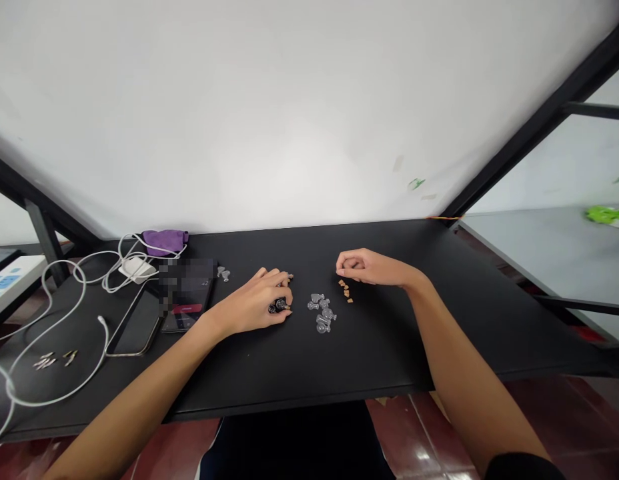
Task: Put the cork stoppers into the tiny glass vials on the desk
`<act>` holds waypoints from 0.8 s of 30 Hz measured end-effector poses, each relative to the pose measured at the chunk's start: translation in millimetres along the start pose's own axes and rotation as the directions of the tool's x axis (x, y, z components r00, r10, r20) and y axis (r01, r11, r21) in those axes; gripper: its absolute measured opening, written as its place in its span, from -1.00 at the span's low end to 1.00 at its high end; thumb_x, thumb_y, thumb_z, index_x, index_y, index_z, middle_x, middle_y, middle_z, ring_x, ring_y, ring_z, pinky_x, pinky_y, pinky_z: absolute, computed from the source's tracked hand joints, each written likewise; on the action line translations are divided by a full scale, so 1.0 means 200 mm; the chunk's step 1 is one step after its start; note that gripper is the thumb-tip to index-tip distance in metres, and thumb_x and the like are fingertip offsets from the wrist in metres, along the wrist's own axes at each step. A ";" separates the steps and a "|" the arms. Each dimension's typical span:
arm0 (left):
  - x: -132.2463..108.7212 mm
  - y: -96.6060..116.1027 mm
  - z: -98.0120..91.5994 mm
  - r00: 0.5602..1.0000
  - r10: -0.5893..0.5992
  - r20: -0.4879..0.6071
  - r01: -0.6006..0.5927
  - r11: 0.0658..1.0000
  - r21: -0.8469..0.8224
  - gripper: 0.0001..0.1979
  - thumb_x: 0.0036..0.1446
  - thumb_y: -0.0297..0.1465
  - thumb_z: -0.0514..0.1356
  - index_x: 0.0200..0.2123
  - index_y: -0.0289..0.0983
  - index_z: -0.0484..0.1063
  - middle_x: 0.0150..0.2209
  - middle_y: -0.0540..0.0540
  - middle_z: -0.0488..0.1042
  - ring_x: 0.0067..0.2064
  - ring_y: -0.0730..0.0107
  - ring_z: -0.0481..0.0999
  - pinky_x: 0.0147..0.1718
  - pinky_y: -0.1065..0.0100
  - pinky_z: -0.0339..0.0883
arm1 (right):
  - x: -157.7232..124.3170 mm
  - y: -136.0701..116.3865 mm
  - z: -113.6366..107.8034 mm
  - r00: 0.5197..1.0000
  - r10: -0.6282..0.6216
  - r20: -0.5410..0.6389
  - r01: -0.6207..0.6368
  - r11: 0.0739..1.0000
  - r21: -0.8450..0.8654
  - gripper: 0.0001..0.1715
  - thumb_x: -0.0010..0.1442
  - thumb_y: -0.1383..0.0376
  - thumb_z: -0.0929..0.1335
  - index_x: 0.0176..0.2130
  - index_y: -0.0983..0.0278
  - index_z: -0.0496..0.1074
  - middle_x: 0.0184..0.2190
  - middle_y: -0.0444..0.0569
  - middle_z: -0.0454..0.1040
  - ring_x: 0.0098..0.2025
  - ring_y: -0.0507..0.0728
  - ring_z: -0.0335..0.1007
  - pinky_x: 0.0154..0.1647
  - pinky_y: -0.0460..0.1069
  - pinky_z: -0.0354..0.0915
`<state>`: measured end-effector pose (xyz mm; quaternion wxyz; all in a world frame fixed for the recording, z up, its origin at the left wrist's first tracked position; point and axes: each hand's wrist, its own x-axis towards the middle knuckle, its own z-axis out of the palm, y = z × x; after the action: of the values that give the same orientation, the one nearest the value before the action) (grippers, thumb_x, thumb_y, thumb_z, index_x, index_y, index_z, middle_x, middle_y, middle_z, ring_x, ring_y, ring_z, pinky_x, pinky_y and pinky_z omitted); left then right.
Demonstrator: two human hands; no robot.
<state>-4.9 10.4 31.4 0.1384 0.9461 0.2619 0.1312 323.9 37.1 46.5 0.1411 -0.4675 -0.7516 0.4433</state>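
My left hand (pixel 262 300) rests on the black table with its fingers curled round small dark glass bottles (pixel 278 305), which show below the index finger. A bit of another small bottle (pixel 290 276) peeks out past the knuckles. To the right lies a loose group of clear miniature glass bottles (pixel 323 313). Further right, my right hand (pixel 369 267) hovers at or just above the tabletop, fingers bent in and thumb against them. What it holds, if anything, is hidden. Just below its fingertips are several small tan corks (pixel 346 291).
On the left are a phone (pixel 134 323), a second dark phone-like device (pixel 189 300), white cables (pixel 84 280) with a charger (pixel 138 269), and a purple cloth (pixel 164 241). Small metallic pieces (pixel 45 361) lie near the front left. Two or so clear bottles (pixel 223 273) sit beside the devices.
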 end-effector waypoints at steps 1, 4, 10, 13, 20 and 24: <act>0.00 0.00 0.00 1.000 0.004 -0.007 -0.004 1.000 -0.020 -0.96 0.28 -0.38 0.28 -0.26 -0.21 0.51 -0.14 -0.08 0.44 -0.05 0.20 0.44 -0.01 0.16 0.24 | 0.00 -0.01 0.01 1.000 -0.017 -0.004 0.017 1.000 0.002 -0.57 0.26 -0.06 0.38 -0.29 0.25 0.40 -0.54 -0.21 0.25 -0.50 0.00 0.05 -0.45 -0.05 0.04; 0.02 0.01 0.02 0.996 -0.006 -0.084 -0.003 0.995 -0.097 -0.96 0.30 -0.38 0.27 -0.25 -0.21 0.51 -0.13 -0.09 0.45 0.00 0.20 0.46 0.02 0.17 0.27 | 0.01 -0.04 0.04 0.998 -0.065 -0.015 0.066 0.998 0.021 -0.57 0.28 -0.06 0.37 -0.28 0.25 0.39 -0.51 -0.20 0.25 -0.46 0.01 0.07 -0.41 -0.04 0.06; 0.05 0.04 0.10 0.949 -0.052 -0.311 -0.044 0.955 -0.292 -0.93 0.37 -0.36 0.22 -0.15 -0.22 0.48 -0.09 -0.13 0.52 -0.06 0.29 0.53 0.04 0.20 0.35 | 0.05 -0.12 0.16 0.986 -0.145 0.083 0.135 0.985 0.109 -0.58 0.31 -0.06 0.37 -0.23 0.24 0.44 -0.50 -0.21 0.25 -0.48 0.01 0.06 -0.45 -0.05 0.07; 0.05 0.04 0.14 0.921 -0.059 -0.385 -0.088 0.931 -0.353 -0.92 0.37 -0.36 0.23 -0.15 -0.23 0.47 -0.20 -0.10 0.52 -0.21 0.37 0.51 -0.15 0.32 0.41 | 0.06 -0.17 0.23 0.974 -0.191 0.121 0.175 0.976 0.128 -0.58 0.32 -0.06 0.37 -0.21 0.25 0.47 -0.50 -0.20 0.27 -0.48 0.00 0.08 -0.46 -0.06 0.06; 0.05 0.03 0.14 0.901 -0.026 -0.433 -0.119 0.945 -0.305 -0.85 0.34 -0.31 0.27 -0.10 -0.24 0.46 -0.24 -0.09 0.45 -0.28 0.41 0.44 -0.29 0.37 0.39 | 0.08 -0.22 0.29 0.966 -0.247 0.074 0.233 0.959 0.164 -0.56 0.34 -0.07 0.35 -0.23 0.26 0.45 -0.51 -0.21 0.23 -0.46 0.02 0.05 -0.43 -0.04 0.02; 0.06 0.04 0.15 0.886 -0.009 -0.464 -0.145 0.945 -0.294 -0.86 0.33 -0.31 0.28 -0.12 -0.23 0.47 -0.25 -0.10 0.46 -0.26 0.38 0.47 -0.27 0.35 0.41 | 0.07 -0.23 0.29 0.967 -0.243 0.079 0.226 0.957 0.182 -0.55 0.33 -0.09 0.36 -0.22 0.25 0.46 -0.48 -0.19 0.28 -0.45 0.03 0.10 -0.42 -0.04 0.05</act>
<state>18.6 4.8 8.5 0.2194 0.8616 0.2285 0.3965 253.9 10.8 47.3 0.1943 -0.3381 -0.7671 0.5094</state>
